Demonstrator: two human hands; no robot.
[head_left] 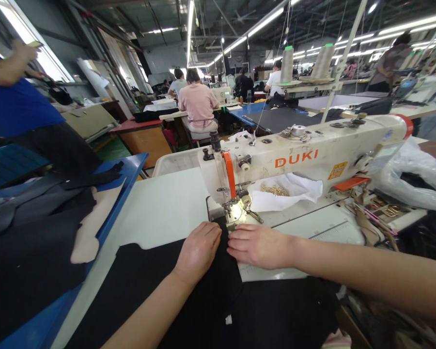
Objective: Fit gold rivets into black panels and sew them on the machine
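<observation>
A large piece of black fabric (141,271) lies over the pale sewing table and hangs toward me. Its narrow upper part reaches the lit needle area of a white sewing machine (294,145). My left hand (200,249) rests on this fabric left of its edge, fingers curled together and closed on it. Just right of it, my right hand (259,245) grips the fabric's right edge close to the needle plate (236,213), its fingers pressed together. Both thumbs are mostly hidden. A small white scrap (228,319) sits on the fabric below my hands.
Behind the needle, white paper (294,191) holds small gold-coloured metal pieces (275,190). On the left, a blue table (129,174) carries dark fabric pieces (32,232) and a beige piece (94,228). Thread cones (321,62) stand beyond the machine. A person in blue (18,97) stands at left; others sit ahead.
</observation>
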